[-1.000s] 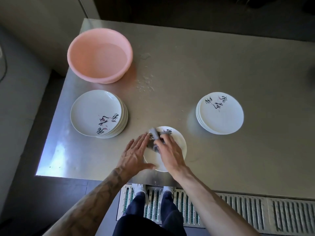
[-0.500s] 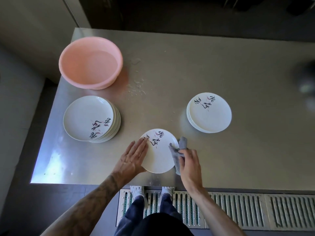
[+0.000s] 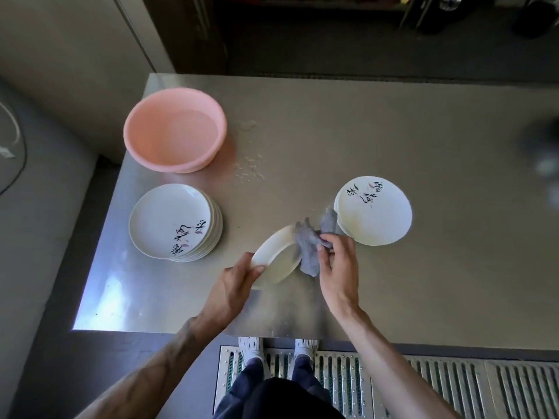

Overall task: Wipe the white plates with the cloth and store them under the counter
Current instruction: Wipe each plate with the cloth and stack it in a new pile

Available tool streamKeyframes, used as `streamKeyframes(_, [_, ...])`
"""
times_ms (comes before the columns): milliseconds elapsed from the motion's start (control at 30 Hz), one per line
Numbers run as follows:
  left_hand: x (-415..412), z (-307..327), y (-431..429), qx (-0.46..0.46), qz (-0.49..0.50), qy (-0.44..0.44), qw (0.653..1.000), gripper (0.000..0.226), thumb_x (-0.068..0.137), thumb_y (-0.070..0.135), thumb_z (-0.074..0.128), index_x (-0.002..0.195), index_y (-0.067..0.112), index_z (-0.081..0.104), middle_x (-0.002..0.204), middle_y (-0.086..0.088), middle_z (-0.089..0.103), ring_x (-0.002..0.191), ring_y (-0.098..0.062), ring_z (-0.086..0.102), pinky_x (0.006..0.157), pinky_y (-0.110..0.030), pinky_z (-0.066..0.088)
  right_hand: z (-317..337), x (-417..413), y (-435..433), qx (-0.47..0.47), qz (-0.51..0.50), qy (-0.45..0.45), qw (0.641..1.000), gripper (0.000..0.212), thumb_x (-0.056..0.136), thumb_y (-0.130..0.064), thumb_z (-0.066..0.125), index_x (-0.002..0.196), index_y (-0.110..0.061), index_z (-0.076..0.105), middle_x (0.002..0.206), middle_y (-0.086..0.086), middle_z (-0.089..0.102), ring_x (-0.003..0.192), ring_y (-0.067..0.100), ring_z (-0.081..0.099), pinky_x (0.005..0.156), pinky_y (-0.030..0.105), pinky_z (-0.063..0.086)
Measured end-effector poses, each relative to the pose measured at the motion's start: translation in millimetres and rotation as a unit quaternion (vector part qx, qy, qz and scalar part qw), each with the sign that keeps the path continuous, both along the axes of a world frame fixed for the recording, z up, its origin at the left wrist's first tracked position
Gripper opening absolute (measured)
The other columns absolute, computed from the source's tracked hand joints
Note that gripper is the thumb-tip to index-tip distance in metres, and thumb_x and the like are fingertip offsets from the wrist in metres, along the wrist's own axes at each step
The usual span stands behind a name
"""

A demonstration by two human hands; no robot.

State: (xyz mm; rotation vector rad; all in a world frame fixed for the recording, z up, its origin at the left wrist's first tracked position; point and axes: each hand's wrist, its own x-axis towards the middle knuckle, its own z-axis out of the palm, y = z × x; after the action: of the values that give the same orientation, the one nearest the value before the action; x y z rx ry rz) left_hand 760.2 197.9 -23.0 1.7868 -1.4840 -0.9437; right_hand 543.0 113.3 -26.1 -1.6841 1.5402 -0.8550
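Note:
A white plate [image 3: 276, 257] is tilted up on edge above the steel counter [image 3: 332, 137], its underside turned toward me. My left hand [image 3: 234, 285] grips its near rim. My right hand [image 3: 338, 267] pinches a grey cloth [image 3: 308, 247] that lies against the plate's right side. A stack of white plates with black writing [image 3: 174, 222] sits at the left. A second stack [image 3: 375, 210] sits at the right, just beyond the cloth.
A pink basin [image 3: 175, 128] stands at the counter's back left, with water drops [image 3: 248, 167] on the steel beside it. A metal floor grate [image 3: 423, 385] runs below the counter's near edge, where my feet stand. A wall borders the left side.
The plate lay flat under my left hand's fingers; now that hand has lifted and tipped it up on edge. My right hand has brought the cloth against the plate's right side.

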Motion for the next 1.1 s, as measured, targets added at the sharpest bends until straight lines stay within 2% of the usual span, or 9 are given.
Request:
streamKeyframes(67, [-0.6,-0.5,-0.7,0.028,0.063,0.107,0.992,0.023,0.1,0.04,0.055,0.084,0.026,0.045,0.063,0.008,0.049,0.058,-0.007,0.039,0.053,-0.032,0.037,-2.0,11.5,-0.7,-0.002,0.04,0.004,0.999,0.019,0.101,-0.009,0.06,0.118,-0.018,0.065,0.115,-0.005,0.051,0.1,0.001,0.058,0.09,0.014,0.047])
streamKeyframes(133, [0.6,-2.3,1.6,0.071,0.085,0.187,0.976,0.015,0.097,0.038,0.059,0.089,0.028,0.052,0.071,0.004,0.057,0.066,-0.012,0.051,0.055,-0.041,0.048,-4.9,23.0,3.1,0.007,0.081,0.014,0.997,0.02,0.101,-0.009,0.06,0.117,-0.02,0.065,0.114,-0.007,0.05,0.101,0.004,0.058,0.092,0.015,0.046])
streamKeyframes(200, [0.5,-2.8,5.7,0.124,0.084,0.246,0.958,0.016,0.098,0.032,0.063,0.105,0.02,0.055,0.085,-0.011,0.068,0.078,-0.02,0.063,0.064,-0.058,0.059,-6.6,35.1,11.8,0.001,0.141,0.052,0.989,0.021,0.1,-0.011,0.061,0.116,-0.023,0.065,0.115,-0.007,0.051,0.102,0.011,0.056,0.092,0.019,0.045])
streamKeyframes(300, [-3.7,2.6,8.0,0.162,0.076,0.303,0.936,0.026,0.1,0.013,0.064,0.123,0.01,0.052,0.105,-0.019,0.072,0.093,-0.025,0.069,0.083,-0.058,0.06,-8.6,46.2,16.9,-0.047,0.236,0.099,0.965,0.022,0.099,-0.012,0.061,0.117,-0.025,0.065,0.122,-0.007,0.054,0.106,0.016,0.053,0.091,0.024,0.044])
streamKeyframes(467, [-2.1,16.5,8.4,0.162,0.076,0.312,0.933,0.037,0.092,0.021,0.067,0.124,0.01,0.052,0.106,-0.02,0.072,0.095,-0.027,0.068,0.081,-0.058,0.06,-6.8,41.7,-12.0,-0.028,0.151,0.091,0.984,0.02,0.101,-0.013,0.06,0.117,-0.023,0.067,0.116,-0.005,0.06,0.103,0.024,0.059,0.092,0.03,0.045])
streamKeyframes(633, [-1.3,33.2,6.8,0.139,0.066,0.315,0.936,0.031,0.1,0.008,0.062,0.129,0.009,0.052,0.11,-0.02,0.072,0.098,-0.028,0.069,0.085,-0.056,0.06,30.8,45.8,0.3,-0.138,0.288,0.095,0.943,0.022,0.099,-0.014,0.064,0.118,-0.024,0.071,0.128,-0.004,0.06,0.114,0.018,0.056,0.102,0.025,0.044])
streamKeyframes(767, [1.6,50.0,5.6,0.135,0.072,0.321,0.935,0.033,0.097,0.015,0.065,0.127,0.011,0.053,0.107,-0.024,0.071,0.096,-0.031,0.069,0.086,-0.063,0.057,38.7,38.2,-18.9,-0.089,0.157,0.098,0.979,0.022,0.104,-0.02,0.059,0.122,-0.025,0.069,0.119,-0.005,0.057,0.107,0.02,0.056,0.096,0.034,0.048])
streamKeyframes(933, [1.7,66.0,4.5,0.125,0.069,0.326,0.934,0.032,0.1,0.004,0.061,0.13,0.009,0.053,0.111,-0.023,0.071,0.101,-0.032,0.068,0.088,-0.055,0.059,63.1,46.0,0.3,-0.178,0.269,0.109,0.94,0.024,0.101,-0.018,0.064,0.122,-0.026,0.071,0.126,-0.004,0.06,0.112,0.021,0.057,0.1,0.029,0.047])
streamKeyframes(1100, [3.9,85.2,4.1,0.11,0.082,0.335,0.932,0.03,0.099,0.005,0.061,0.128,0.009,0.054,0.106,-0.018,0.075,0.098,-0.029,0.072,0.086,-0.048,0.061,64.8,27.9,-30.5,-0.071,0.106,0.04,0.991,0.025,0.105,-0.015,0.056,0.125,-0.023,0.069,0.114,-0.005,0.063,0.106,0.012,0.059,0.094,0.037,0.049])
